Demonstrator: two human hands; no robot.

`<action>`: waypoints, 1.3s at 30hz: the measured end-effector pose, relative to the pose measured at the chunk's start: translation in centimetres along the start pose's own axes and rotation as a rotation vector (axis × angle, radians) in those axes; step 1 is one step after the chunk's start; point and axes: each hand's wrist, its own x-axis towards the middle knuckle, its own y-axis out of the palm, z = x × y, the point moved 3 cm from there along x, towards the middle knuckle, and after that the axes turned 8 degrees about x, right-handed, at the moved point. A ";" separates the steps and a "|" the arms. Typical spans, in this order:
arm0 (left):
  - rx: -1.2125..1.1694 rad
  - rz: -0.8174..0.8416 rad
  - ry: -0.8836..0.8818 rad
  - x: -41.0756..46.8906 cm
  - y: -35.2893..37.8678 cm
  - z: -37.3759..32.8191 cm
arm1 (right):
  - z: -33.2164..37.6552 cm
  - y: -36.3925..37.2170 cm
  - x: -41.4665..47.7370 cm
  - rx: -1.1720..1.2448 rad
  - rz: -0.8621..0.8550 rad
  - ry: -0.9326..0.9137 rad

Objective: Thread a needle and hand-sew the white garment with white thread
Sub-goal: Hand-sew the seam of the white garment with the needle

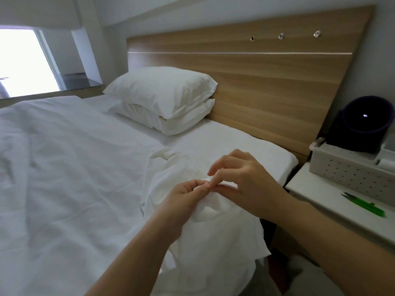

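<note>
A white garment lies bunched at the near right edge of the bed and hangs over it toward me. My left hand pinches a raised fold of the garment between thumb and fingers. My right hand meets it from the right, thumb and forefinger pressed together at the same fold, the other fingers spread above. Needle and white thread are too small to make out between the fingertips.
The white bed stretches left, with two stacked pillows against a wooden headboard. On the white bedside table at right lie green thread snips, a perforated white basket and a dark round device.
</note>
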 end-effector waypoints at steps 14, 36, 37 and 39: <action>0.078 -0.165 -0.086 2.2 0.6 -1.1 | 0.5 -5.8 3.3 0.569 -0.175 0.582; 0.235 -0.193 -0.161 4.4 0.4 -1.3 | 1.2 -9.2 7.9 0.421 0.148 0.615; 0.239 -0.202 -0.160 4.6 0.3 -1.3 | 0.9 -8.9 7.6 0.172 0.268 0.581; 0.248 -0.214 -0.153 4.8 0.0 -1.3 | -0.3 -8.3 6.4 -0.183 0.540 0.621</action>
